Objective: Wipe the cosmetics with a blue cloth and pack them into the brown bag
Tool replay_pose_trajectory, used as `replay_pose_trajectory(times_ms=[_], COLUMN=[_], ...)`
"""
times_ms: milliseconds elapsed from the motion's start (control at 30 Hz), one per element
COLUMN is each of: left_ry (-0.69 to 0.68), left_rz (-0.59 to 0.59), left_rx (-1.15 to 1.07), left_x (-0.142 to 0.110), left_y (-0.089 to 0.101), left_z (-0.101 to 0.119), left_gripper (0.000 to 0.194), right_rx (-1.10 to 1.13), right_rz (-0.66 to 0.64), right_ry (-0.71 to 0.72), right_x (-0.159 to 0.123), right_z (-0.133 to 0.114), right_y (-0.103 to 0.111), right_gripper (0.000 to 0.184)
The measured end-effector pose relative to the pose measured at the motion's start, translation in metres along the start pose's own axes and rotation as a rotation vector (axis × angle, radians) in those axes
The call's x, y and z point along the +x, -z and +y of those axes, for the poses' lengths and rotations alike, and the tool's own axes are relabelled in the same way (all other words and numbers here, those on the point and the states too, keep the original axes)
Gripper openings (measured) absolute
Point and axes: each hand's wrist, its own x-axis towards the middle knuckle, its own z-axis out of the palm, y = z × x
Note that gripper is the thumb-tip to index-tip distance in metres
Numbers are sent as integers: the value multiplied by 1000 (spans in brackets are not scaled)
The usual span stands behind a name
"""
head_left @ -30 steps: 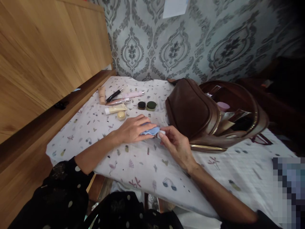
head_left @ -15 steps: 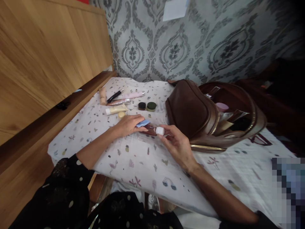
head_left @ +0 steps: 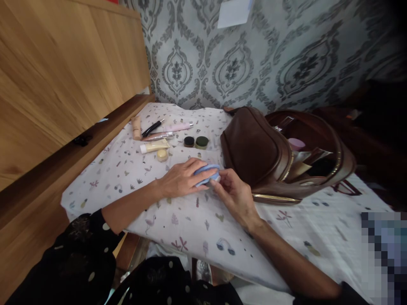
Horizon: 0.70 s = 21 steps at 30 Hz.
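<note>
My left hand [head_left: 181, 178] is closed on a light blue cloth [head_left: 206, 168], which it presses around a small bottle. Cloth and fingers hide the bottle's clear body in this moment. At its right end, my right hand [head_left: 237, 195] pinches the white cap [head_left: 216, 178], which shows only in part. Both hands are close together above the patterned white sheet [head_left: 190, 220]. Just beyond my left hand sits a small yellow jar [head_left: 162, 155]. Two dark-lidded jars, one black [head_left: 188, 141] and one green [head_left: 202, 142], stand farther back.
An open brown leather bag [head_left: 251, 148] holding packets and a pink-lidded item [head_left: 296, 143] stands beside my right hand. At the back left lie a cream tube [head_left: 155, 146], a beige tube [head_left: 136, 128], a black tube [head_left: 153, 128] and a pink tube [head_left: 179, 126]. Dark-framed glasses [head_left: 348, 187] lie right of the bag.
My left hand slid the cloth left, baring the bottle's clear body, then moved back right over it to the cap. My right hand stays at the cap.
</note>
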Motion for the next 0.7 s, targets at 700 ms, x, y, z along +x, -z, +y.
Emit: replay_pose_trajectory(times_ms=[700], left_ry=[126], left_rz=[-104], left_rx=[-422], left_x=[-1], left_y=[6], left_z=[-23], left_gripper=[41], right_rx=[127], right_rz=[92], right_ry=[139], right_x=[1], right_z=[3], right_y=[-1], right_gripper=[33])
